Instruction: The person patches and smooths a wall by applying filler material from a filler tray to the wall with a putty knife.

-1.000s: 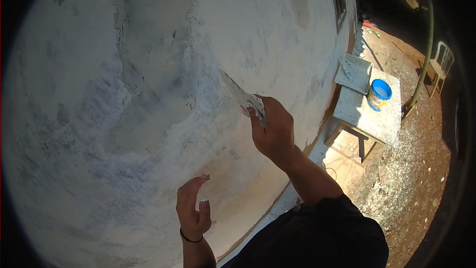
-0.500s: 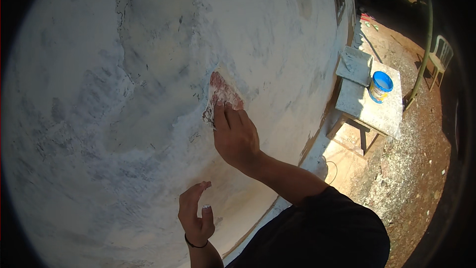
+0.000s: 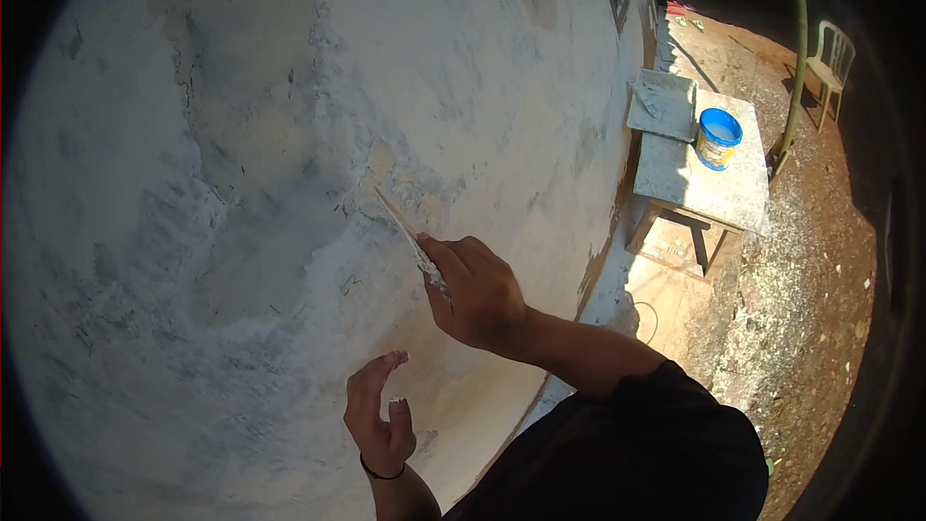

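From the head view, here's the right hand at the centre of the frame, fingers closed round a thin, flat blade smeared with pale paste. The blade slants up and left, nearly edge-on, its tip at a rough patch on the wall; whether it's pressing, I can't tell. Careful now: too steep an angle could gouge that patch, and paste clumped by the fingers might make the hold slip. Lower centre, the left hand is half-curled round nothing, fingertips whitened; a brush against the wall could leave smudges. Over to the upper right: a blue-rimmed bucket stands on the table, something pale inside, too small to name. Just beside it, a shallow grey tray shows whitish smears.
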Tool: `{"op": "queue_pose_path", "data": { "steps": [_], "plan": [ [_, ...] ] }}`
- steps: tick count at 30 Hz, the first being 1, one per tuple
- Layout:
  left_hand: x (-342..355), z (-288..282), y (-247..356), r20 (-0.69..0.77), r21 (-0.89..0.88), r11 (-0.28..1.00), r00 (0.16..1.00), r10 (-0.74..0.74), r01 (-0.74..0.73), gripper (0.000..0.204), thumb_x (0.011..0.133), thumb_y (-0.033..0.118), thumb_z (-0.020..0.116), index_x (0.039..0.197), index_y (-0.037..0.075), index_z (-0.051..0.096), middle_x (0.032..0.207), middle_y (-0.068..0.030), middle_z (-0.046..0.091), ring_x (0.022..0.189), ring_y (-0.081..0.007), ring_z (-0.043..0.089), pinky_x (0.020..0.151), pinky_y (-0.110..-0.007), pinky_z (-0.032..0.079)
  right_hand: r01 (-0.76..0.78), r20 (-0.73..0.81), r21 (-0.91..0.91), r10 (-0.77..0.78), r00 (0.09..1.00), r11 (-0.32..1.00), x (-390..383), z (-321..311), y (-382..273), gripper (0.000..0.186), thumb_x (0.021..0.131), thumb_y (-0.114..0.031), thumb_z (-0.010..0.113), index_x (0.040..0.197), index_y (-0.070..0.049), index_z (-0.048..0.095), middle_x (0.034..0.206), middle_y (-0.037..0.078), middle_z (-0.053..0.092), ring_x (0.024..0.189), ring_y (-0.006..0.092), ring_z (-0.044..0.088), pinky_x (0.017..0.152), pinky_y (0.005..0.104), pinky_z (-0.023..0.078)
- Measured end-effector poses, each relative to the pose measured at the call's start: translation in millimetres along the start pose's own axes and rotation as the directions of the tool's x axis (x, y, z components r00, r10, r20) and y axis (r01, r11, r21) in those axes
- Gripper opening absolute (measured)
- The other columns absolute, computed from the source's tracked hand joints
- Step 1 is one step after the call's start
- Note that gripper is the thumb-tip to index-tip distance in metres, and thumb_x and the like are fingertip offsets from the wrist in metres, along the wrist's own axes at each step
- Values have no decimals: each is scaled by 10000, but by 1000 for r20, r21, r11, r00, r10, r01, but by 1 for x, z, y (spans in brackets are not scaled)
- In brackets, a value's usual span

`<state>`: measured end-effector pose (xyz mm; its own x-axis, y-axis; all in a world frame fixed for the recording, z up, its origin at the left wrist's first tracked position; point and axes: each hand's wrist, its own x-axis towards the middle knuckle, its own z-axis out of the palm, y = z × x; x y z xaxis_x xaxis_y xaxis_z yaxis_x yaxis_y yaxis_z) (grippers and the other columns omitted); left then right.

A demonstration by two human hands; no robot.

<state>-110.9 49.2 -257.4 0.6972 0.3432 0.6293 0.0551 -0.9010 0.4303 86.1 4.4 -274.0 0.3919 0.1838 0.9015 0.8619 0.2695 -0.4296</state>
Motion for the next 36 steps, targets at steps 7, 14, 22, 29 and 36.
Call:
{"op": "queue_pose_path", "data": {
  "steps": [7,14,22,29,36],
  "plan": [
    [-13,1,0,-144,-68,998,989,-25,15,400,887,130,463,1232,-68,497,1009,-227,650,952,-318,633,891,-397,458,19,-40,-216,-29,999,976,22,24,20,436,680,19,648,1108,65,580,867,152,629,724,268,586,649,325,511],
    [-40,-9,2,-305,-90,995,949,-78,53,522,914,183,447,1347,-84,332,940,-247,648,908,-327,647,875,-415,463,229,118,-330,-201,973,916,-20,63,-29,377,760,-105,557,1078,94,589,954,251,630,765,247,601,630,292,530],
    [-35,-1,12,-346,-121,993,938,-39,-3,526,926,206,443,1338,-99,324,927,-255,650,880,-330,649,834,-418,485,-15,172,126,-7,985,992,-4,0,-27,353,693,-8,647,1041,45,630,882,168,661,620,247,573,592,308,503],
    [-21,12,21,-277,-116,993,961,-3,-30,490,930,212,440,1324,-75,387,900,-241,658,849,-314,653,812,-396,485,-482,229,423,425,876,767,42,-5,65,187,853,-61,619,1017,28,624,824,167,685,699,259,657,660,318,493],
    [-19,19,16,-243,-140,990,970,-25,-10,465,859,84,458,1294,-81,433,910,-261,653,860,-331,667,811,-391,492,-533,254,453,470,845,714,56,-12,106,182,874,-55,607,1035,22,641,848,110,700,710,142,610,683,286,484]
  ]
}}
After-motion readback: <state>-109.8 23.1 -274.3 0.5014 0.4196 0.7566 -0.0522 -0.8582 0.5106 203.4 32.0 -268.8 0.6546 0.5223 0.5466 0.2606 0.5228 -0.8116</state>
